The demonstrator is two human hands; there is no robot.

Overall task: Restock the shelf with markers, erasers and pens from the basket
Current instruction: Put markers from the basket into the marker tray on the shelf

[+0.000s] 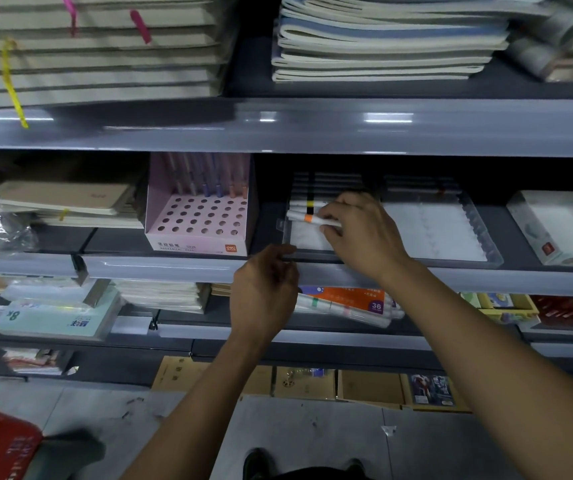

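Right hand (357, 230) pinches a white marker (307, 218) with an orange band, low over the clear tray (492, 261) on the shelf (174, 266). Left hand (264, 289), fingers loosely curled, touches the tray's front edge.

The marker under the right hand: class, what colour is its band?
Orange, on a white marker that the right hand holds; head view.

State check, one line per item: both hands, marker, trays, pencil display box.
right hand: pinching orange-banded marker over left clear tray
left hand: fingers curled at that tray's front edge
right clear tray: almost empty
pink pencil box: upright, most holes empty
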